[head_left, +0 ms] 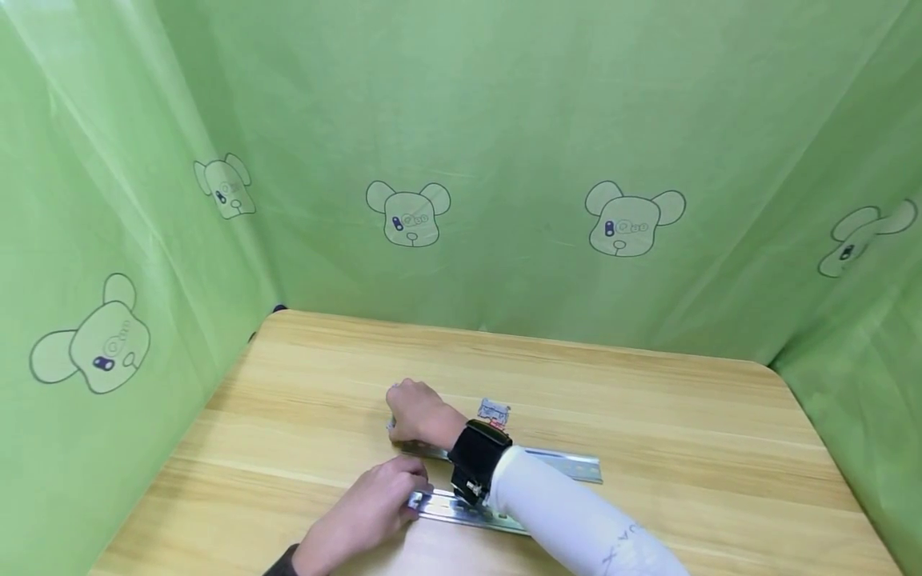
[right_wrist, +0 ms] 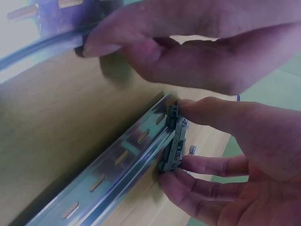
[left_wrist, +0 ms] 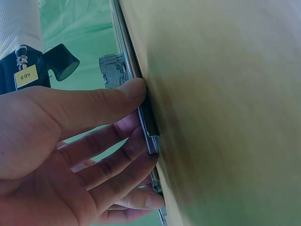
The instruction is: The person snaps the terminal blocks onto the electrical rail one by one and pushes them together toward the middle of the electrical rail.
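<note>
Two slotted metal DIN rails lie on the table, one behind the other. My left hand holds the left end of the near rail, its thumb along one edge and its fingers on the other, as the left wrist view shows. Reaching across, my right hand is at the left end of the far rail. Between thumb and fingertips it pinches a grey terminal block, which sits against that rail's end in the right wrist view.
Behind the far rail lies another grey terminal block with a red part beside it. The wooden table is bounded by green curtains with bear-head prints. My right forearm, in a white sleeve, crosses over both rails.
</note>
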{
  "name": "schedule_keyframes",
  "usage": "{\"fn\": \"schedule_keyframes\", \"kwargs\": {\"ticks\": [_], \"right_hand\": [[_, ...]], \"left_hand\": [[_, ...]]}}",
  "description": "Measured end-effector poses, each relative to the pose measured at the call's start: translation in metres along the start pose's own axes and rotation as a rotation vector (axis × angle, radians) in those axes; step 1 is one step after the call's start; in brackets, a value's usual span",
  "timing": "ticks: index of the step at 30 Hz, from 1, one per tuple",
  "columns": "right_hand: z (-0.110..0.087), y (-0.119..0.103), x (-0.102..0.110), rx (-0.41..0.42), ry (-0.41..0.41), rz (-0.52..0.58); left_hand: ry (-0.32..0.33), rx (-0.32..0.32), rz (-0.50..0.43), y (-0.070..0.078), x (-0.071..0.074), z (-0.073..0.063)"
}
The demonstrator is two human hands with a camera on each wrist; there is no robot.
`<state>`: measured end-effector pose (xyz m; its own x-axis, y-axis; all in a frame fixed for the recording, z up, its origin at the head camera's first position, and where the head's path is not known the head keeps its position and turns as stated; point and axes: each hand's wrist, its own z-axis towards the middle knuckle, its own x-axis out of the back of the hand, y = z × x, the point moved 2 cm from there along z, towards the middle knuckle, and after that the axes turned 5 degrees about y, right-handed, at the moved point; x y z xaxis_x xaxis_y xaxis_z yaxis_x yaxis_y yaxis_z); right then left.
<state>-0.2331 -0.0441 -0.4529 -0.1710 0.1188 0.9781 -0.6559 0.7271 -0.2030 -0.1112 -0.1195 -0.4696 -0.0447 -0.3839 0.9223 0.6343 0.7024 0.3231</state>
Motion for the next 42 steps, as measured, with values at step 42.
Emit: {"fn": "schedule_keyframes", "kwargs": {"ticks": [42], "right_hand": [[-0.141,0.106,0.1,-0.015,0.385,0.471]], "left_hand": [[-0.031,0.056,-0.081,-0.004,-0.006,0.003]]}}
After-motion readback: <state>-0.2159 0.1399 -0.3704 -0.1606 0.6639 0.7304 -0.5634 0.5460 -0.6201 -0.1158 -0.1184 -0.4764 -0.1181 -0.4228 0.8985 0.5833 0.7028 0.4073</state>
